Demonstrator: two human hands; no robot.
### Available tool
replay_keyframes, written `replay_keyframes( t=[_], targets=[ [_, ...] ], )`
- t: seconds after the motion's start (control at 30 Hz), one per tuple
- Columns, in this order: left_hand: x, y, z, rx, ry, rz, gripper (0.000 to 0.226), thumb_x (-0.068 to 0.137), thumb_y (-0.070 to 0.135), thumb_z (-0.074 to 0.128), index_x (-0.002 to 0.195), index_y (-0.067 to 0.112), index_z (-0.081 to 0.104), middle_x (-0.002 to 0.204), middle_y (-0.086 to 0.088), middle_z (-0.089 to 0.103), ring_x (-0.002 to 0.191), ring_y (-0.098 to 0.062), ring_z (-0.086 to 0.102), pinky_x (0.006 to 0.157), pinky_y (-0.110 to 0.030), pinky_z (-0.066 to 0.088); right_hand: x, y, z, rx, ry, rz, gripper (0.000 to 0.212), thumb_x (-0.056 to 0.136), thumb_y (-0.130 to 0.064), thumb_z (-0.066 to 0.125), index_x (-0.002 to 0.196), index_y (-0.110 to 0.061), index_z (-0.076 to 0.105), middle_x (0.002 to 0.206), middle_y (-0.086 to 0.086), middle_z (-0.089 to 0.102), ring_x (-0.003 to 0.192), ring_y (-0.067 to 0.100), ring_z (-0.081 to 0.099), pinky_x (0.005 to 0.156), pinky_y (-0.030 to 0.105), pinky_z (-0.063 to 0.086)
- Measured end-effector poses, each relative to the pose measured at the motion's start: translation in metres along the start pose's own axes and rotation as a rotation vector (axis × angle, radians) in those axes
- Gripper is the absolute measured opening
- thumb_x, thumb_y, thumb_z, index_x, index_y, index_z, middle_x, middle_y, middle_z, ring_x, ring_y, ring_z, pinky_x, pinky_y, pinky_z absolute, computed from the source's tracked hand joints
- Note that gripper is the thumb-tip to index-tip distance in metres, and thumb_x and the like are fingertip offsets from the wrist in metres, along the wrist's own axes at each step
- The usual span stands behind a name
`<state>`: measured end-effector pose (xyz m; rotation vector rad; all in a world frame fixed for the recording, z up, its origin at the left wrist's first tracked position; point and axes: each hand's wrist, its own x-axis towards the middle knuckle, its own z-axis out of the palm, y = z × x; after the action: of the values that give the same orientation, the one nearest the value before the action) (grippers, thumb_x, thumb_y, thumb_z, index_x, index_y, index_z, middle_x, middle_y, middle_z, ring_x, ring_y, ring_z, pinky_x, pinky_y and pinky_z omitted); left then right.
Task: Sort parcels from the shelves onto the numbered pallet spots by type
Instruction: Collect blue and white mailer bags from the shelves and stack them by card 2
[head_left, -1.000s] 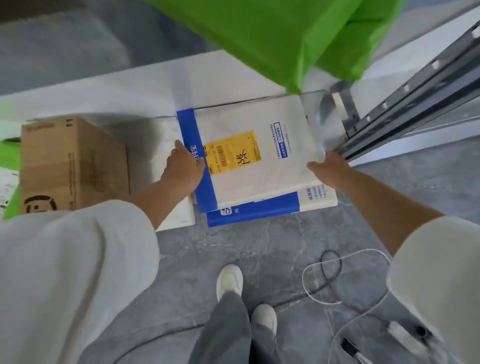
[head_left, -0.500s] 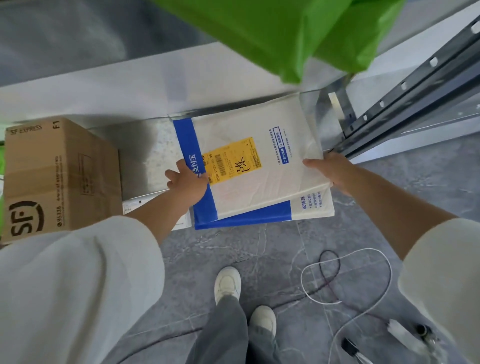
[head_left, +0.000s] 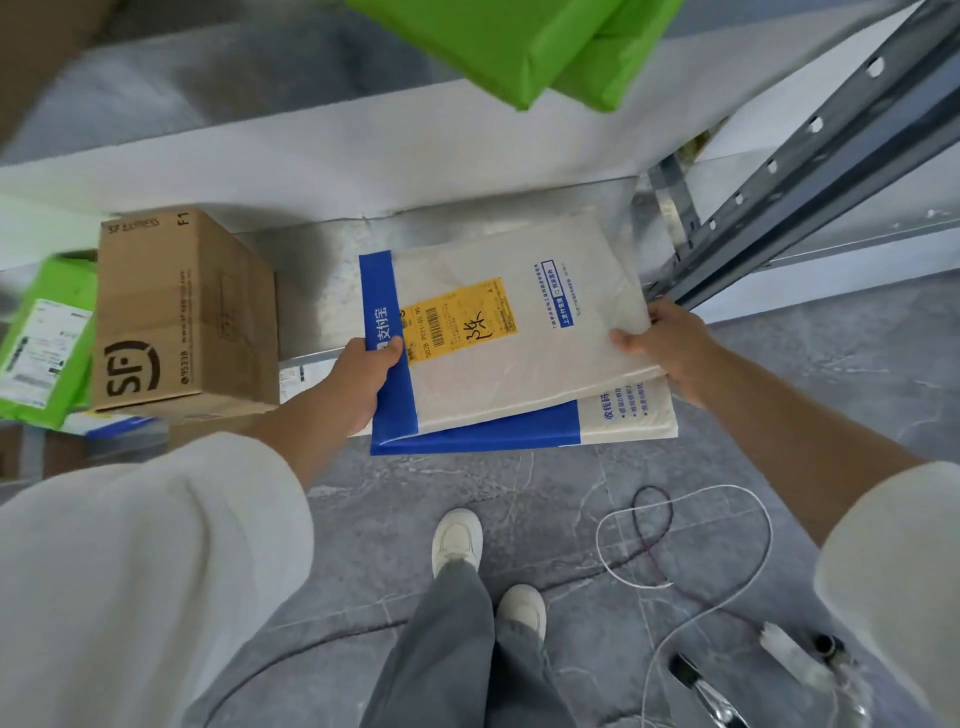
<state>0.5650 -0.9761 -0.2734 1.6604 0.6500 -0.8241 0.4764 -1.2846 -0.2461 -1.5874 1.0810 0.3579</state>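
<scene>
Both flat parcels have come further out toward the person than a moment ago, and the left thumb now lies on top of the blue strip. The white parcel (head_left: 524, 364) with a yellow label (head_left: 457, 319) lies on a second parcel (head_left: 623, 421) of the same kind (white with a blue band). The two stick out over the front edge of the low shelf (head_left: 322, 280), above the grey floor (head_left: 571, 483).

The left hand (head_left: 363, 384) grips the left edge of the white parcel, thumb on top and fingers tucked under. The right hand (head_left: 670, 348) grips the right edge the same way, thumb on top. I cannot tell if the hidden fingers go under the second parcel too.

A brown box (head_left: 187, 312) stands on the shelf to the left, well apart from the parcels. A green parcel (head_left: 47, 338) lies just beside the box. More green bags (head_left: 519, 41) sit higher up. A white cord (head_left: 727, 514) lies on the floor near the white shoes (head_left: 457, 535).
</scene>
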Motion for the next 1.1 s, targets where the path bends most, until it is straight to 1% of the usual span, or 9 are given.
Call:
replay_keyframes(
  t=[0.13, 0.23, 0.37, 0.5, 0.6, 0.73, 0.8, 0.9, 1.1],
  targets=[
    [-0.044, -0.002, -0.008, -0.089, -0.019, 0.066, 0.030, 0.097, 0.024, 0.056, 0.121, 0.008, 0.053, 0.118, -0.011, 0.064, 0.100, -0.026, 0.063, 0.094, -0.047, 0.050, -0.033, 0.002, -0.010, 0.009, 0.005, -0.032, 0.030, 0.078, -0.009, 0.077, 0.096, -0.021, 0.055, 0.113, 0.009, 0.065, 0.103, 0.033, 0.062, 0.095, 0.053, 0.049],
    [-0.090, 0.000, -0.019, -0.191, -0.012, 0.117, 0.030, 0.094, 0.023, 0.060, 0.121, 0.011, 0.055, 0.113, -0.008, 0.068, 0.096, -0.024, 0.066, 0.091, -0.047, 0.053, -0.071, -0.007, -0.020, 0.025, -0.022, -0.061, 0.041, 0.078, -0.005, 0.077, 0.111, -0.014, 0.056, 0.113, 0.009, 0.065, 0.104, 0.033, 0.062, 0.095, 0.053, 0.050],
    [-0.168, -0.007, -0.051, -0.281, 0.076, 0.137, 0.036, 0.091, 0.024, 0.065, 0.125, 0.016, 0.055, 0.111, -0.004, 0.070, 0.098, -0.026, 0.068, 0.086, -0.047, 0.055, -0.151, -0.017, -0.027, 0.001, -0.174, -0.137, 0.061, 0.073, 0.002, 0.077, 0.128, -0.006, 0.051, 0.119, 0.008, 0.065, 0.108, 0.029, 0.062, 0.095, 0.049, 0.050],
    [-0.247, -0.030, -0.086, -0.307, 0.113, 0.211, 0.030, 0.093, 0.020, 0.062, 0.122, 0.019, 0.056, 0.116, -0.004, 0.069, 0.100, -0.026, 0.068, 0.085, -0.046, 0.055, -0.225, -0.017, -0.030, -0.011, -0.301, -0.235, 0.060, 0.070, 0.006, 0.077, 0.124, -0.005, 0.052, 0.113, 0.007, 0.069, 0.102, 0.024, 0.066, 0.090, 0.044, 0.054],
    [-0.309, -0.045, -0.106, -0.364, 0.165, 0.261, 0.022, 0.094, 0.017, 0.060, 0.109, 0.034, 0.059, 0.116, -0.002, 0.069, 0.100, -0.024, 0.067, 0.086, -0.044, 0.054, -0.269, -0.019, -0.019, 0.031, -0.363, -0.288, 0.056, 0.076, -0.002, 0.077, 0.126, -0.011, 0.052, 0.114, 0.003, 0.069, 0.100, 0.020, 0.068, 0.084, 0.037, 0.057],
    [-0.371, -0.075, -0.139, -0.453, 0.245, 0.272, 0.035, 0.093, 0.016, 0.062, 0.126, 0.020, 0.054, 0.120, -0.007, 0.067, 0.104, -0.028, 0.066, 0.086, -0.045, 0.055, -0.314, -0.014, 0.001, 0.043, -0.394, -0.316, 0.038, 0.089, -0.023, 0.067, 0.124, -0.015, 0.053, 0.118, 0.006, 0.067, 0.104, 0.025, 0.067, 0.091, 0.046, 0.054],
    [-0.395, -0.086, -0.159, -0.502, 0.253, 0.270, 0.029, 0.092, 0.015, 0.063, 0.119, 0.022, 0.056, 0.117, -0.006, 0.069, 0.107, -0.032, 0.065, 0.091, -0.051, 0.053, -0.333, -0.017, 0.014, 0.016, -0.415, -0.328, 0.037, 0.090, -0.027, 0.066, 0.124, -0.019, 0.054, 0.117, 0.005, 0.068, 0.102, 0.025, 0.067, 0.091, 0.047, 0.054],
    [-0.429, -0.091, -0.190, -0.556, 0.243, 0.299, 0.023, 0.091, 0.013, 0.064, 0.111, 0.023, 0.057, 0.115, -0.006, 0.069, 0.106, -0.032, 0.066, 0.093, -0.052, 0.052, -0.363, -0.031, 0.037, -0.059, -0.433, -0.402, 0.041, 0.089, -0.027, 0.067, 0.127, -0.021, 0.053, 0.117, 0.002, 0.067, 0.101, 0.022, 0.067, 0.089, 0.042, 0.055],
    [-0.492, -0.087, -0.264, -0.664, 0.269, 0.405, 0.044, 0.088, 0.011, 0.065, 0.129, 0.016, 0.049, 0.125, -0.010, 0.064, 0.110, -0.031, 0.063, 0.096, -0.051, 0.050, -0.434, -0.080, 0.093, -0.147, -0.473, -0.555, 0.031, 0.091, -0.020, 0.065, 0.119, -0.024, 0.053, 0.118, 0.006, 0.066, 0.100, 0.025, 0.066, 0.090, 0.047, 0.054]
  ],
)
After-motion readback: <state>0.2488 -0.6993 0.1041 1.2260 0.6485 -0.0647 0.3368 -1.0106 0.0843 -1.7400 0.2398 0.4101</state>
